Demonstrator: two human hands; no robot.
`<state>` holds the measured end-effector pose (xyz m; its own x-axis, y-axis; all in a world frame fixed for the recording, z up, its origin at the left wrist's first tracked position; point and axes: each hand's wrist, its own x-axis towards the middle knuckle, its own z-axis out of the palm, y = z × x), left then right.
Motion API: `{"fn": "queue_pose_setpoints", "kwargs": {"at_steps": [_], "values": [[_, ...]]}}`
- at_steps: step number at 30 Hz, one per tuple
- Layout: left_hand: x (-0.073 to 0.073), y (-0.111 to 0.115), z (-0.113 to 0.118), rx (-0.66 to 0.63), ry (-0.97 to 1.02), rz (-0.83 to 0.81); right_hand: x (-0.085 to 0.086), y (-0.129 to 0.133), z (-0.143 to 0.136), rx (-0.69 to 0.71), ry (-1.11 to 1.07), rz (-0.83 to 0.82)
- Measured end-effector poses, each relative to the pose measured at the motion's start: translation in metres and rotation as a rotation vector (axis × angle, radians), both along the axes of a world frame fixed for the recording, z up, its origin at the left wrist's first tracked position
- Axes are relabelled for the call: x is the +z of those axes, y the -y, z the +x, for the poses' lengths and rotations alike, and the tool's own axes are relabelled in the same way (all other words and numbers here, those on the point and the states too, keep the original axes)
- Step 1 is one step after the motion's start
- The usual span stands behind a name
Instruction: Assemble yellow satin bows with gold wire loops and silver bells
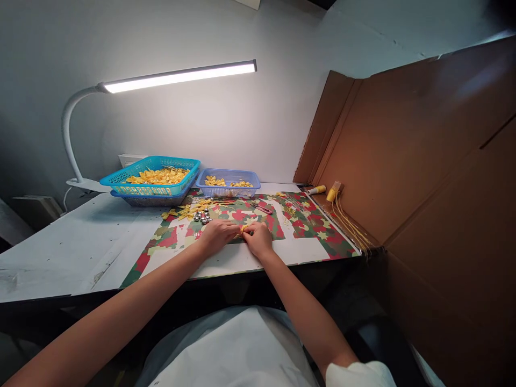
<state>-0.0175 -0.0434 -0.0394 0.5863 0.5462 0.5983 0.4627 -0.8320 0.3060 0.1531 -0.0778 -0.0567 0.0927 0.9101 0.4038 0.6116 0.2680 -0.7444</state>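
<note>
Low over the table's front part, my left hand [219,235] and my right hand [260,237] meet fingertip to fingertip. Both are closed in a pinch on a small yellow ribbon bow [243,230], mostly covered by the fingers. Just beyond my left hand lies a little group of shiny silver bells [202,216]. Several loose yellow bows [188,210] are heaped behind and left of the bells. A pink-handled tool [264,209], perhaps thread snips, rests on the patterned sheet past my right hand.
A turquoise basket [150,159] of yellow bows sits stacked on a blue one at back left. Beside it stands a smaller periwinkle basket [230,191] with bows. A lit lamp [181,76] hangs overhead. Yellow cords [351,223] and cardboard [423,161] border the right side.
</note>
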Motion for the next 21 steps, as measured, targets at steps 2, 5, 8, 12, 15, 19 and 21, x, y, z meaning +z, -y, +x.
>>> {"fn": "queue_pose_setpoints", "kwargs": {"at_steps": [2, 5, 8, 12, 15, 19, 21], "values": [[-0.001, -0.001, 0.0, -0.018, -0.047, 0.023, 0.001, 0.001, -0.001, -0.001, -0.003, 0.001], [-0.002, -0.003, -0.001, -0.03, -0.105, 0.057, 0.006, 0.005, -0.002, -0.022, 0.059, -0.025], [-0.002, -0.003, -0.002, -0.032, -0.148, 0.086, 0.012, 0.01, -0.002, -0.073, 0.147, -0.063], [-0.003, -0.004, -0.002, -0.042, -0.19, 0.105, 0.017, 0.012, 0.001, -0.149, 0.067, -0.055], [-0.003, -0.005, -0.002, -0.035, -0.192, 0.106, 0.017, 0.009, 0.003, -0.156, -0.013, -0.012], [-0.002, -0.003, -0.001, -0.015, -0.171, 0.093, 0.014, 0.007, 0.004, -0.103, -0.062, 0.014], [-0.001, -0.002, -0.002, -0.003, -0.152, 0.08, 0.012, 0.006, 0.004, -0.064, -0.065, 0.006]]}}
